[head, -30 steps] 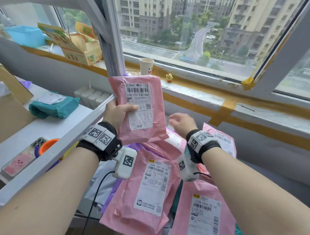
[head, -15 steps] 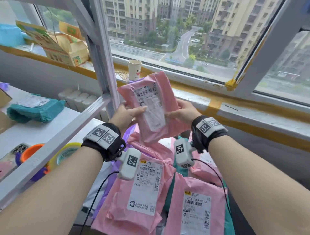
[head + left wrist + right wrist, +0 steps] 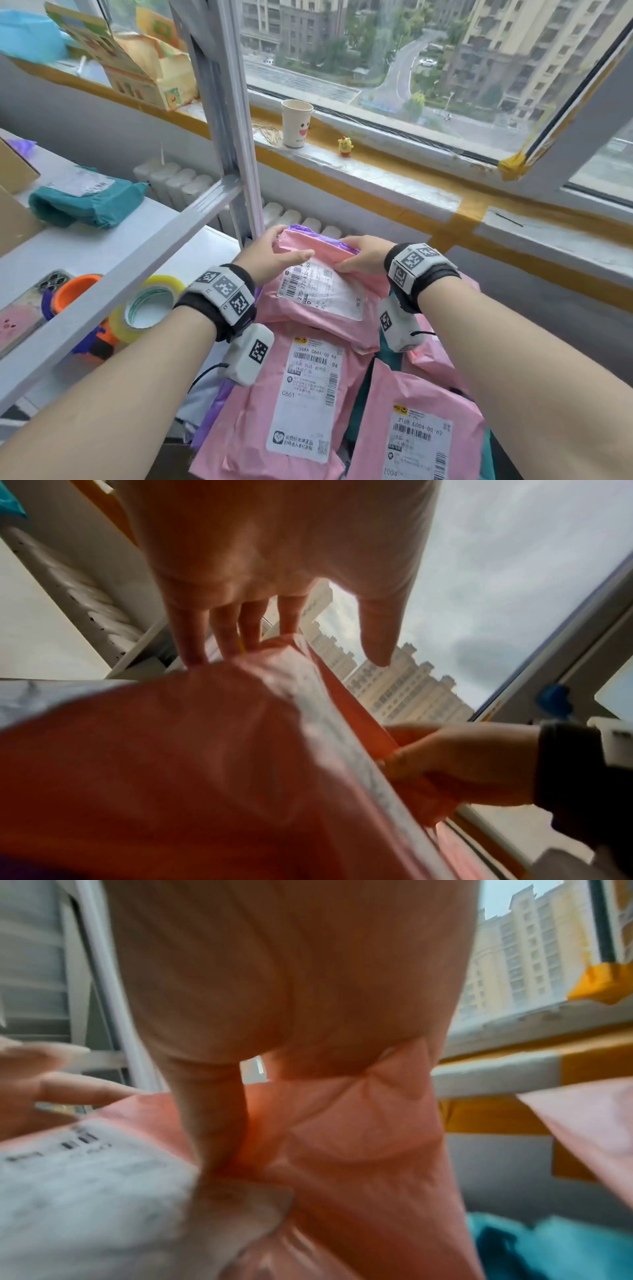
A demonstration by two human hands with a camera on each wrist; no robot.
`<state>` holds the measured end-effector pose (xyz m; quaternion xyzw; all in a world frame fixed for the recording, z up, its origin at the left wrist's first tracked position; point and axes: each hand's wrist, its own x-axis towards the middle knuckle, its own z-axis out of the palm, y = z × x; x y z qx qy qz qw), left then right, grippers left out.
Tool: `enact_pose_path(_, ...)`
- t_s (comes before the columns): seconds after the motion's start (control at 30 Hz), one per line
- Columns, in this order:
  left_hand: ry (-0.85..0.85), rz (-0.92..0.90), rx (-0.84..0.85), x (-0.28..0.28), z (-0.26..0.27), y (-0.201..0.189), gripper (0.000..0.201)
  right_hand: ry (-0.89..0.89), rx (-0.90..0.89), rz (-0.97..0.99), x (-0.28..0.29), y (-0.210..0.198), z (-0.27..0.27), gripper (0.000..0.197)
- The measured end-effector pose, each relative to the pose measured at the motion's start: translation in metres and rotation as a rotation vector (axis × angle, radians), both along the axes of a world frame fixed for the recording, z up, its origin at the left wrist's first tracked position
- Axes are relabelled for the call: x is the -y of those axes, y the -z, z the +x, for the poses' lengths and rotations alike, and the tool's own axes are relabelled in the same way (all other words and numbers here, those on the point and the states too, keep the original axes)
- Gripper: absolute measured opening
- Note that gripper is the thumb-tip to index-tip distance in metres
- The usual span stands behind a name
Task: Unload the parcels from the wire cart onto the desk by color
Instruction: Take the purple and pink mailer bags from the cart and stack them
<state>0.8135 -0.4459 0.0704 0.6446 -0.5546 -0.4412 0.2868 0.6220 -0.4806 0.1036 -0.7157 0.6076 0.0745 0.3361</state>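
Note:
A pink parcel (image 3: 322,291) with a white label lies tilted on top of the pile, held between both hands. My right hand (image 3: 363,255) pinches its right edge, thumb on the label, as the right wrist view (image 3: 212,1150) shows. My left hand (image 3: 270,251) has its straight fingers behind the left edge; in the left wrist view its thumb (image 3: 377,647) stands off the parcel (image 3: 171,750). Below lie two more pink parcels (image 3: 308,394) (image 3: 418,442), a teal one (image 3: 363,394) between them, and a purple one (image 3: 329,236) behind. A teal parcel (image 3: 85,198) lies on the white desk (image 3: 102,246).
A grey metal frame bar (image 3: 137,253) crosses between the pile and the desk, with its post (image 3: 219,102) rising just left of my hands. Tape rolls (image 3: 147,308), an orange holder (image 3: 75,291) and a phone (image 3: 20,318) lie on the desk. A paper cup (image 3: 296,123) and a cardboard box (image 3: 147,75) stand on the windowsill.
The pink parcel went from upright in front of the window down onto the pile, label up. My right hand joined it; my left thumb has lifted off it.

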Motion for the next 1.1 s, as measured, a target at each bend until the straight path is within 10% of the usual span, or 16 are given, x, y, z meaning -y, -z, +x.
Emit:
enact_pose_path(0.33,-0.063,0.066,0.024,0.009,0.002,0.012,0.078,0.132,0.043,-0.107,0.004,0.010,-0.008,0.079)
enact_pose_path(1.1,0.154,-0.259,0.266,-0.013,-0.036,-0.091,0.059,0.353,0.063,-0.392,-0.061,-0.054,-0.041,0.040)
